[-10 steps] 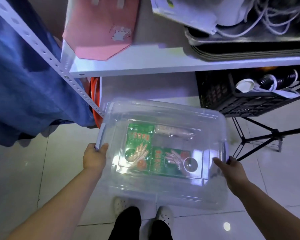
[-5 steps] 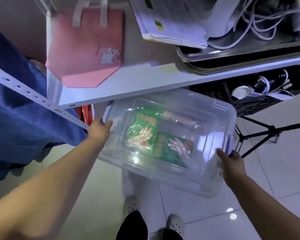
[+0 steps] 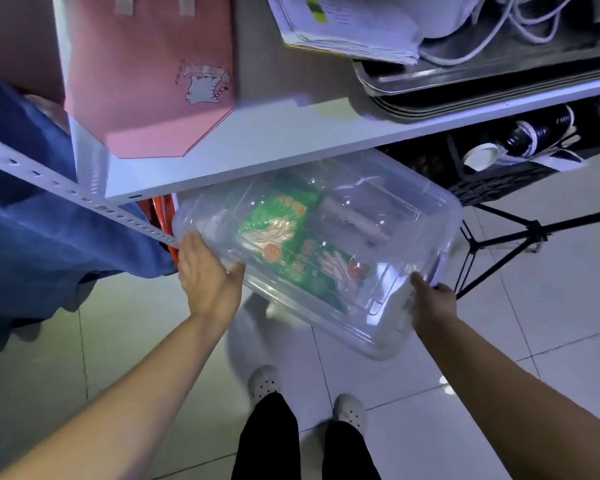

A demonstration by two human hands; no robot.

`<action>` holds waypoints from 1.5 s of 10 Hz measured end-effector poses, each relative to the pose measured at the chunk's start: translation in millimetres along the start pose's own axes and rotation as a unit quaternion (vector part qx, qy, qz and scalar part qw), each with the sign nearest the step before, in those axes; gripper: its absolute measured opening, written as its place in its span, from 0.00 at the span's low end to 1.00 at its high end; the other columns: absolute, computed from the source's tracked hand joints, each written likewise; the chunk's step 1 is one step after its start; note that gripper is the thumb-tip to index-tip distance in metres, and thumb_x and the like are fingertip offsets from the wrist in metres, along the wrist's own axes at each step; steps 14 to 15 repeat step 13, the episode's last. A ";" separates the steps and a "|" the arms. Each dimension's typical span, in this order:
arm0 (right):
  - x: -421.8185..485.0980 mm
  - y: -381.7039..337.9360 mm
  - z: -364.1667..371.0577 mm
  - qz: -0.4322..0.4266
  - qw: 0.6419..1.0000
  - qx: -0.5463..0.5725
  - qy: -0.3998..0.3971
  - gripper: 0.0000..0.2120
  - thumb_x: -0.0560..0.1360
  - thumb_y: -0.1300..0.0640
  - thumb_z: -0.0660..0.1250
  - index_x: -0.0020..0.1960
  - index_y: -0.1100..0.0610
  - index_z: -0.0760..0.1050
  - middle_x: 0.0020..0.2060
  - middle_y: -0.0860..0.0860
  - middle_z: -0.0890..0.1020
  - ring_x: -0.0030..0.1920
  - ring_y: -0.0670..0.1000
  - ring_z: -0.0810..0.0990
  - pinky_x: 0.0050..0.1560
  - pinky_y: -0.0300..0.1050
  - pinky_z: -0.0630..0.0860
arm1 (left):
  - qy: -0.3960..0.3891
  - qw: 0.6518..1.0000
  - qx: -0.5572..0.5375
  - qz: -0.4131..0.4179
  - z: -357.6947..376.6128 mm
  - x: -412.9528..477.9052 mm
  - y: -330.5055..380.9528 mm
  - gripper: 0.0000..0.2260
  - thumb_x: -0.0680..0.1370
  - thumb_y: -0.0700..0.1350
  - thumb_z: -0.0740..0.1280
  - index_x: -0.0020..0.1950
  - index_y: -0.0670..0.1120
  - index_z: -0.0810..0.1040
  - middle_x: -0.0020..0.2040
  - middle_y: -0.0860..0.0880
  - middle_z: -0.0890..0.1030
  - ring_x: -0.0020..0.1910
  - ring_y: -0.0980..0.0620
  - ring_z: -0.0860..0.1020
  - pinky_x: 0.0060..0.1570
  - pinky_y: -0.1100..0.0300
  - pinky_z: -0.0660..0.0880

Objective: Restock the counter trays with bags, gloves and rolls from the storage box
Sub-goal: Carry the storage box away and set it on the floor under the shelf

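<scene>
White shelf overhangs the storage box, black crate beside.

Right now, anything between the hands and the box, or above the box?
Nothing between: left hand and right hand hold the box at its ends. The white shelf overhangs its far edge, so a straight lift would likely hit it.
</scene>
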State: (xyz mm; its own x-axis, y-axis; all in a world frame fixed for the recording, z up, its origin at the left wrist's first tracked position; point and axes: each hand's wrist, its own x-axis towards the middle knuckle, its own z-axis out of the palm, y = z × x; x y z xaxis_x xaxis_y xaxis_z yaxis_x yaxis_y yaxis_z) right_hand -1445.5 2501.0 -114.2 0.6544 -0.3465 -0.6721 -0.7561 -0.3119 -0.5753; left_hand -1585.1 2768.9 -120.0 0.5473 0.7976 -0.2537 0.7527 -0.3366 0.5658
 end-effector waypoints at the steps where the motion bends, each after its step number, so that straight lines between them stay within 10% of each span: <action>1: -11.5 6.1 22.1 0.022 0.999 0.026 0.011 0.17 0.74 0.54 0.67 0.54 0.68 0.73 0.40 0.60 0.73 0.40 0.57 0.73 0.42 0.48 0.70 | -0.037 0.987 -0.120 -0.097 18.4 -36.8 0.1 0.40 0.69 0.42 0.75 0.71 0.34 0.56 0.71 0.35 0.62 0.70 0.38 0.61 0.70 0.46 0.57; 3: -47.3 18.2 82.2 0.076 0.992 0.101 -0.023 0.12 0.73 0.56 0.68 0.46 0.62 0.69 0.31 0.54 0.69 0.29 0.53 0.70 0.42 0.51 0.73 | -0.209 0.889 -0.332 -0.236 42.2 -90.2 9.4 0.13 0.74 0.43 0.70 0.43 0.42 0.66 0.38 0.44 0.69 0.41 0.48 0.70 0.42 0.49 0.72; 5: -66.6 15.5 101.9 0.087 0.975 0.140 -0.149 0.15 0.76 0.54 0.66 0.35 0.61 0.71 0.28 0.56 0.77 0.33 0.51 0.77 0.48 0.48 0.78 | -0.099 0.890 -0.346 -0.278 17.6 -51.3 -19.3 0.11 0.75 0.39 0.69 0.40 0.42 0.67 0.34 0.42 0.72 0.36 0.46 0.74 0.50 0.40 0.76; 6: -49.0 2.0 96.7 0.038 0.978 0.158 -0.132 0.11 0.79 0.54 0.61 0.46 0.63 0.73 0.37 0.56 0.76 0.40 0.52 0.77 0.50 0.46 0.77 | -0.051 0.896 -0.345 -0.274 6.0 -27.7 -35.2 0.09 0.73 0.41 0.70 0.42 0.42 0.70 0.35 0.43 0.75 0.39 0.46 0.75 0.52 0.44 0.76; 8: -38.3 -27.4 108.1 0.006 0.959 0.205 -0.198 0.09 0.77 0.67 0.60 0.39 0.60 0.70 0.33 0.55 0.75 0.32 0.51 0.77 0.41 0.41 0.80 | -0.003 0.865 -0.433 -0.254 -17.1 8.7 -48.0 0.10 0.72 0.33 0.68 0.36 0.46 0.73 0.34 0.47 0.75 0.24 0.59 0.72 0.32 0.64 0.69; 9: -44.7 -37.8 125.2 -0.014 0.949 0.204 -0.239 0.11 0.75 0.72 0.61 0.37 0.62 0.70 0.32 0.56 0.76 0.32 0.50 0.77 0.46 0.42 0.81 | 0.010 0.848 -0.484 -0.216 -29.3 22.8 -45.3 0.07 0.71 0.30 0.63 0.43 0.41 0.75 0.38 0.43 0.74 0.32 0.49 0.69 0.33 0.59 0.64; 11: -49.4 -48.3 151.3 0.002 0.942 0.223 -0.251 0.12 0.75 0.73 0.62 0.58 0.70 0.71 0.43 0.58 0.78 0.40 0.50 0.79 0.62 0.45 0.74 | -0.004 0.849 -0.456 -0.269 -26.6 46.2 -41.9 0.05 0.75 0.31 0.63 0.48 0.39 0.71 0.36 0.43 0.73 0.20 0.55 0.74 0.26 0.63 0.65; 12: -50.0 -56.3 158.0 -0.008 0.945 0.210 -0.252 0.16 0.75 0.71 0.63 0.63 0.70 0.69 0.49 0.61 0.79 0.40 0.50 0.81 0.57 0.42 0.76 | -0.012 0.824 -0.485 -0.293 -21.4 65.4 -45.2 0.10 0.76 0.34 0.64 0.39 0.44 0.67 0.44 0.41 0.75 0.29 0.53 0.81 0.24 0.66 0.72; 13: -49.7 -60.0 162.1 -0.006 0.947 0.203 -0.250 0.16 0.74 0.70 0.65 0.61 0.64 0.70 0.42 0.57 0.80 0.39 0.50 0.81 0.54 0.41 0.78 | -0.005 0.842 -0.462 -0.276 -23.7 73.2 -37.6 0.06 0.77 0.37 0.64 0.41 0.44 0.71 0.57 0.37 0.79 0.56 0.44 0.80 0.44 0.60 0.77; 15: -49.7 -60.0 162.1 -0.006 0.947 0.203 -0.250 0.16 0.74 0.70 0.65 0.61 0.64 0.70 0.42 0.57 0.80 0.39 0.50 0.81 0.54 0.41 0.78 | -0.005 0.842 -0.462 -0.276 -23.7 73.2 -37.6 0.06 0.77 0.37 0.64 0.41 0.44 0.71 0.57 0.37 0.79 0.56 0.44 0.80 0.44 0.60 0.77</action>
